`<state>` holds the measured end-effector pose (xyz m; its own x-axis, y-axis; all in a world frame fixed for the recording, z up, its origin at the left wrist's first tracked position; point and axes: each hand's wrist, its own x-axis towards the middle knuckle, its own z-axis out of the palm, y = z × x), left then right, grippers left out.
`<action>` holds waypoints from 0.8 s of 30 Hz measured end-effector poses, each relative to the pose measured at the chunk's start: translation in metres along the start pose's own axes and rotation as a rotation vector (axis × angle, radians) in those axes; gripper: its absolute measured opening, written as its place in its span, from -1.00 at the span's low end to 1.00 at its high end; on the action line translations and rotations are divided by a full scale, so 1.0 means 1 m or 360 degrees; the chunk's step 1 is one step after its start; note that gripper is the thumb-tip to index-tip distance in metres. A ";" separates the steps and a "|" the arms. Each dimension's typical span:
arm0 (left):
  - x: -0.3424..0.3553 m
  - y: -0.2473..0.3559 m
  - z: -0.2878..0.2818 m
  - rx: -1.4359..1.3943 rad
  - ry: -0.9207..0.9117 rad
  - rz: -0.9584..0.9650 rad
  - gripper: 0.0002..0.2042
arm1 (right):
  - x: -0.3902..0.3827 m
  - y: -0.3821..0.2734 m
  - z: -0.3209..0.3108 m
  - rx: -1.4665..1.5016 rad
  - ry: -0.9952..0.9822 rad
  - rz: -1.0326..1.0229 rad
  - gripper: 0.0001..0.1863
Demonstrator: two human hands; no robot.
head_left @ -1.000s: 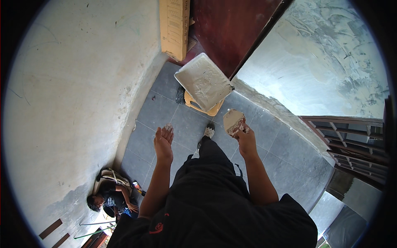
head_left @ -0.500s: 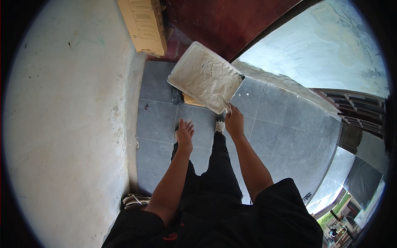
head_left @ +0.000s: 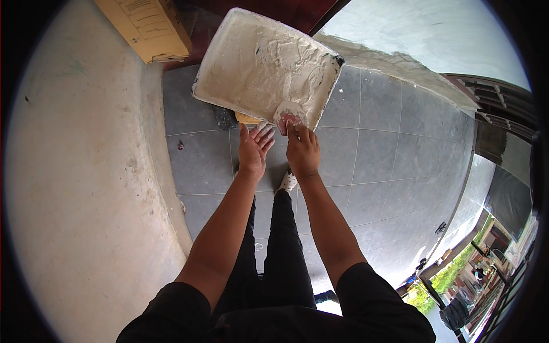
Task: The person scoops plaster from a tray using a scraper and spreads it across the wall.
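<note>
My right hand [head_left: 303,150] grips a putty scraper [head_left: 290,114] with a reddish part and a blade smeared in pale paste. The scraper lies over the near right edge of a large rectangular tray [head_left: 197,80], whose inside is coated with thick, cream-coloured wet putty [head_left: 269,60]. My left hand [head_left: 253,151] is empty, its fingers apart and whitened with paste. It is just below the tray's near edge, left of the scraper; I cannot tell whether the fingertips touch the rim.
Under the tray, a yellowish block [head_left: 247,118] and a black plastic-like bundle [head_left: 224,117] partly show. A cardboard box [head_left: 150,28] stands at the far left, beside a pale wall [head_left: 86,171]. Grey tiles [head_left: 377,154] cover the floor. A skim-coated wall [head_left: 423,34] rises at the far right.
The tray appears larger and nearer. My right hand has moved left with the scraper, which now shows over the putty. The left hand has come forward to the tray's near edge, palm more upward.
</note>
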<state>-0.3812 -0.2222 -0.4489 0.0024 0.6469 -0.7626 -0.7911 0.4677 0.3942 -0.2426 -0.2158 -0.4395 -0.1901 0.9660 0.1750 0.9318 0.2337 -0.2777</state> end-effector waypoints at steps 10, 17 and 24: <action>-0.004 0.010 -0.002 -0.0118 -0.0110 -0.0052 -0.12 | -0.014 -0.011 -0.001 0.0068 -0.0081 0.0083 -0.53; 0.000 0.011 -0.006 -0.0165 -0.0063 -0.0153 -0.12 | -0.016 -0.009 -0.019 0.0141 -0.0219 0.0096 -0.64; 0.019 0.000 0.005 -0.0133 0.0143 0.0063 -0.42 | -0.013 -0.007 -0.031 0.0329 -0.0238 0.0204 -0.61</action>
<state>-0.3779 -0.2069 -0.4603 -0.0816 0.6053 -0.7918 -0.8379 0.3885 0.3834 -0.2373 -0.2338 -0.4109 -0.1324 0.9911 -0.0113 0.8714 0.1110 -0.4779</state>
